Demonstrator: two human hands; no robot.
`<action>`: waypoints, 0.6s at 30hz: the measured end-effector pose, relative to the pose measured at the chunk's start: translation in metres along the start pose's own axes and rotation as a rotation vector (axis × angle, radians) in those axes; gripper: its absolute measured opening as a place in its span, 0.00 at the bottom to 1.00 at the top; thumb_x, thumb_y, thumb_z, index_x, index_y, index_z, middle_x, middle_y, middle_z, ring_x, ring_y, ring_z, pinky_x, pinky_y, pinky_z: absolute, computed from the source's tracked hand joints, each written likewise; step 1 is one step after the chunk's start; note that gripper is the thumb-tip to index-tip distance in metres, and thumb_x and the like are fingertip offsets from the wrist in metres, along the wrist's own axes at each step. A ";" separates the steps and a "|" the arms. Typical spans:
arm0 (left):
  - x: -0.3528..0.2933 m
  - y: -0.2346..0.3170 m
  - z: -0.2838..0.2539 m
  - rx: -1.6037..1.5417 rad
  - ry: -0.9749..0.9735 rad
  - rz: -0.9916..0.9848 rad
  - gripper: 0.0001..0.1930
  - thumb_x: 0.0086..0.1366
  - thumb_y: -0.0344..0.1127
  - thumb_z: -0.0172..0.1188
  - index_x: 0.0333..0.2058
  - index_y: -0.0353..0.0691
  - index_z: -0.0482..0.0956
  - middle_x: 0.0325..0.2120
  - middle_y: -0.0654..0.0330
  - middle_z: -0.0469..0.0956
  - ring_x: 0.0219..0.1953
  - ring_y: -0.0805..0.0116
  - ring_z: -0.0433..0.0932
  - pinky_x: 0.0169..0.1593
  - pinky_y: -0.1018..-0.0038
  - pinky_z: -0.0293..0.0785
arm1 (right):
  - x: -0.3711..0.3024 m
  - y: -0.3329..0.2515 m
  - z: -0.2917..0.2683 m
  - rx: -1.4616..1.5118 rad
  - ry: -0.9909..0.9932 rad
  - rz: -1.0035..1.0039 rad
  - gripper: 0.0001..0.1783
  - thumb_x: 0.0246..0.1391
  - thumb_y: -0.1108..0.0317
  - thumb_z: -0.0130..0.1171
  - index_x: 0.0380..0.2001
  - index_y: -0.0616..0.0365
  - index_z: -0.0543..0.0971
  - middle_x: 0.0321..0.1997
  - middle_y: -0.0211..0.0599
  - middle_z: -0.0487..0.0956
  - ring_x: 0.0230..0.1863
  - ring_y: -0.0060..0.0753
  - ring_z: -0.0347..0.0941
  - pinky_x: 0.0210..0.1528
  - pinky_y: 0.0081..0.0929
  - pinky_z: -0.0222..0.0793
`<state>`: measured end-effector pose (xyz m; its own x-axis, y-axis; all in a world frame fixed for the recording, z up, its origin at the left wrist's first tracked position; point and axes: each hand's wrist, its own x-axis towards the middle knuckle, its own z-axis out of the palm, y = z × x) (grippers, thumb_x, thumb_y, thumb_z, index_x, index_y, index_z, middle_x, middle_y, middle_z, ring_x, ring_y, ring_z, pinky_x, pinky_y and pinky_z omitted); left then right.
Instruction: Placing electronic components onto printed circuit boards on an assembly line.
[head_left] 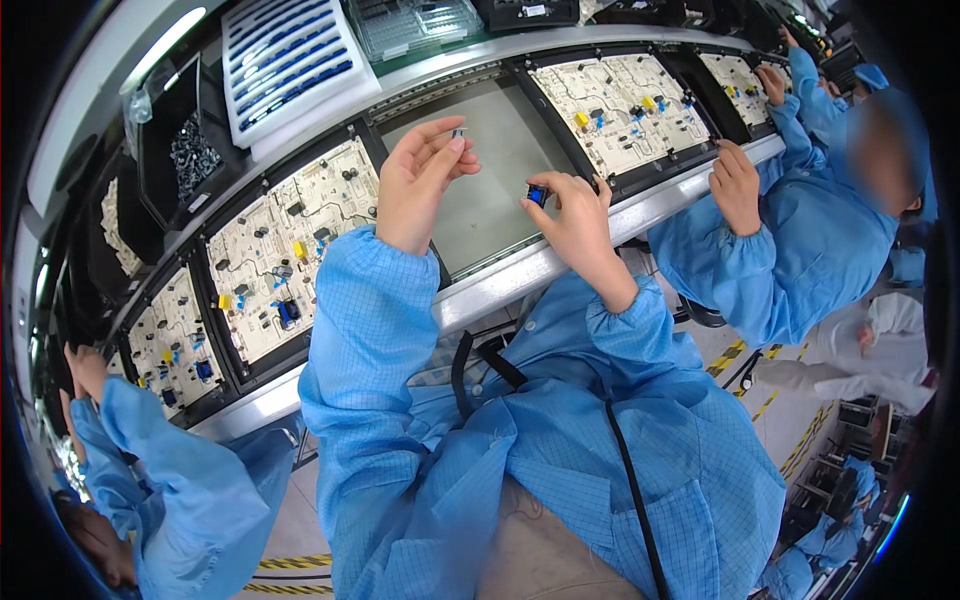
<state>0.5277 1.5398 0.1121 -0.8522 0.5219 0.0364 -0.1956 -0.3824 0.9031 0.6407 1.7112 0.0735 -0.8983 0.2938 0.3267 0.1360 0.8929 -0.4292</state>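
Observation:
My left hand [425,170] is raised over the conveyor gap, its thumb and fingertips pinching a small dark-and-silvery electronic part [459,133] whose exact kind is too small to make out. To the right, my right hand [578,215] grips a small blue-and-black block-shaped electronic component [538,195] between thumb and fingers. Below both hands is a grey plate-like surface [490,170] between two framed circuit boards. The left circuit board [265,240] carries a similar blue-and-black block near its lower edge; the right circuit board [610,105] bears yellow, blue and black parts.
A white foam tray [300,75] with rows of blue parts stands behind the line, beside a black bin [195,150] of small metallic pieces. A clear plastic box [415,25] sits farther back. Co-workers in blue smocks [800,230] reach over the line on both sides. A metal rail [500,295] edges the front.

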 end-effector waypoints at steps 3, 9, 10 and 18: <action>0.002 0.000 0.003 -0.013 0.000 -0.007 0.15 0.65 0.30 0.55 0.49 0.30 0.71 0.36 0.57 0.75 0.38 0.71 0.76 0.45 0.75 0.75 | 0.001 0.001 -0.003 -0.019 0.007 -0.017 0.13 0.47 0.62 0.65 0.38 0.50 0.78 0.29 0.26 0.76 0.29 0.25 0.70 0.58 0.44 0.53; 0.000 0.001 0.002 0.002 0.037 -0.014 0.14 0.66 0.30 0.53 0.49 0.30 0.71 0.34 0.58 0.75 0.36 0.72 0.75 0.44 0.75 0.75 | 0.032 0.070 -0.041 0.707 0.272 0.226 0.10 0.53 0.71 0.54 0.38 0.63 0.71 0.29 0.37 0.74 0.34 0.26 0.74 0.35 0.25 0.71; 0.000 0.001 0.004 0.002 0.031 -0.016 0.14 0.66 0.30 0.53 0.49 0.30 0.71 0.34 0.58 0.75 0.36 0.72 0.75 0.44 0.75 0.75 | 0.044 0.088 -0.062 0.800 0.323 0.259 0.08 0.53 0.72 0.52 0.36 0.63 0.71 0.30 0.37 0.73 0.33 0.26 0.73 0.34 0.24 0.70; 0.001 -0.007 0.010 0.006 0.015 -0.025 0.14 0.66 0.30 0.53 0.48 0.30 0.71 0.34 0.59 0.75 0.35 0.73 0.75 0.43 0.76 0.74 | 0.158 0.214 -0.131 0.004 0.023 -0.085 0.09 0.45 0.73 0.58 0.32 0.60 0.73 0.28 0.31 0.73 0.29 0.27 0.68 0.34 0.22 0.65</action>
<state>0.5331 1.5505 0.1104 -0.8542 0.5199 0.0070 -0.2146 -0.3649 0.9060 0.5826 1.9933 0.1436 -0.8967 0.2249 0.3813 0.0582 0.9137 -0.4021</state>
